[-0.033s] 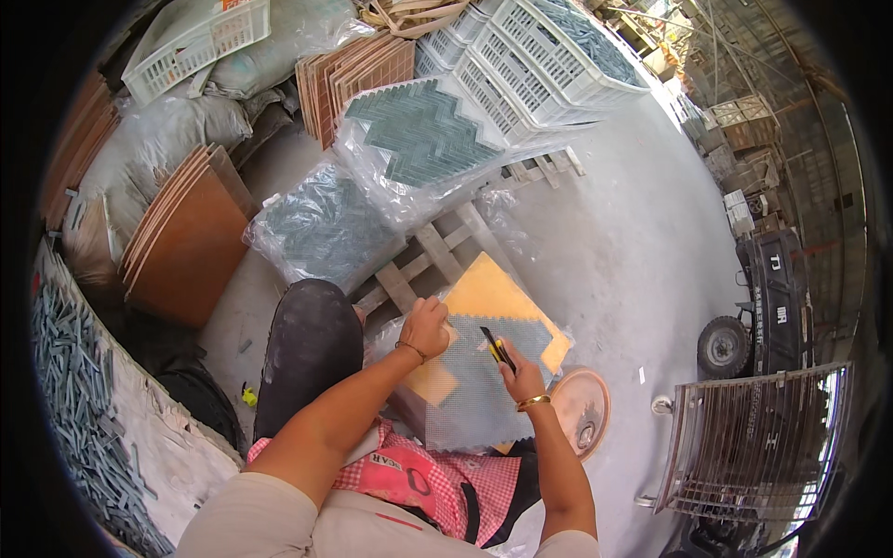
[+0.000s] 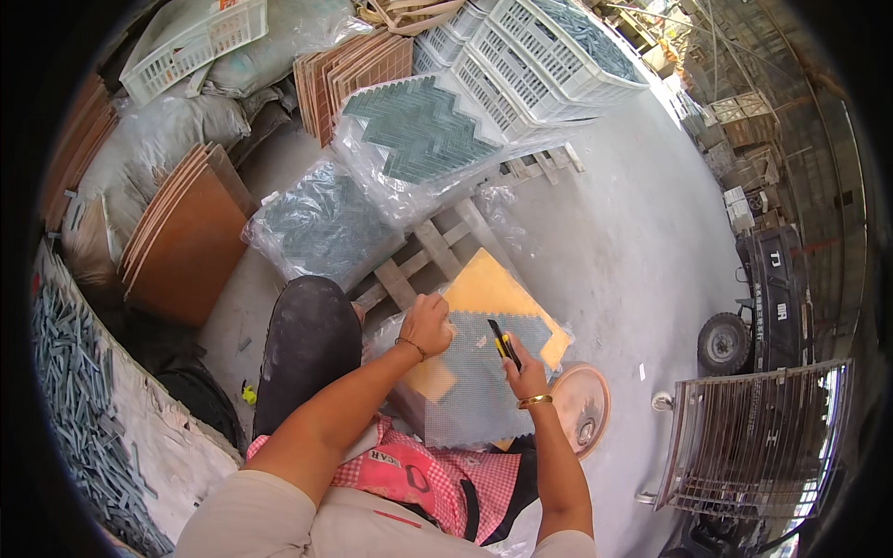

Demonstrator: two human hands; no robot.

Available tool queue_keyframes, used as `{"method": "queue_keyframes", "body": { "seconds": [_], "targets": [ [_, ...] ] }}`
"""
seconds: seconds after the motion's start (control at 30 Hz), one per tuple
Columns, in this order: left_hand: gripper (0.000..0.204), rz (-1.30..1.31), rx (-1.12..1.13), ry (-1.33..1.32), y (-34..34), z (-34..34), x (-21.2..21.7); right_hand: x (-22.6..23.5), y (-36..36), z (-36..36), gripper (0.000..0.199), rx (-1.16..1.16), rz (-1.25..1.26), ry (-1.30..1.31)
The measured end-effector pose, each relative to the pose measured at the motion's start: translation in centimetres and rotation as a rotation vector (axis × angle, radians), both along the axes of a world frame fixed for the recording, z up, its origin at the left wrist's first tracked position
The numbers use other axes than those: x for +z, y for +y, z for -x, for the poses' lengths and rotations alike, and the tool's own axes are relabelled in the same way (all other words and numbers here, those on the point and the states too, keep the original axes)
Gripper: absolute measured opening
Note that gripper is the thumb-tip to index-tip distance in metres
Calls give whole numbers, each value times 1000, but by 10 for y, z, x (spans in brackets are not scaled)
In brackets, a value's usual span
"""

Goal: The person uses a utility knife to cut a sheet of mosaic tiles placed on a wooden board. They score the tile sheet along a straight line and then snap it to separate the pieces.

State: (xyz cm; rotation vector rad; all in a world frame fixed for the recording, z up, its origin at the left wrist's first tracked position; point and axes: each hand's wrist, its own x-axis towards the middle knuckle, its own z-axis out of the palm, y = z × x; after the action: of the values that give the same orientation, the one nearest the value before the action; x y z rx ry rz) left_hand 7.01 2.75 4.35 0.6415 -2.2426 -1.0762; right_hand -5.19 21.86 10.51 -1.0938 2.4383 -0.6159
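Note:
My right hand is wrapped round a yellow-and-black utility knife, its dark blade pointing up and away over a grey mesh sheet. Whether the blade touches the mesh is hard to tell. The mesh, with a zigzag far edge, lies on a yellow board in front of my lap. My left hand is closed at the upper left edge of the mesh, its fingertips partly hidden. A small pale scrap lies on the mesh between my hands.
A round pinkish lid or bucket stands right of the board. Beyond are a wooden pallet, plastic-wrapped herringbone tile sheets and white crates. Brown boards lean at left, near loose tile strips. A vehicle is at right.
My right hand has shifted slightly, carrying the knife tip a little to the right and away from me. My left hand stays at the mesh edge.

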Motion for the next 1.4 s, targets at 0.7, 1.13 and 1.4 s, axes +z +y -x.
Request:
{"method": "queue_keyframes", "body": {
  "seconds": [0.7, 1.13, 1.4],
  "targets": [
    [9, -104, -44, -124, 8, 5, -36, -8, -47, -68, 52, -176, -278, -111],
    [6, -120, -55, -168, 5, 7, -34, -14, -59, -88, 50, -254, -291, -76],
    [5, -114, -66, -165, 4, 6, -36, -8, -64, -114, 50, -284, -308, -71]
  ]
}}
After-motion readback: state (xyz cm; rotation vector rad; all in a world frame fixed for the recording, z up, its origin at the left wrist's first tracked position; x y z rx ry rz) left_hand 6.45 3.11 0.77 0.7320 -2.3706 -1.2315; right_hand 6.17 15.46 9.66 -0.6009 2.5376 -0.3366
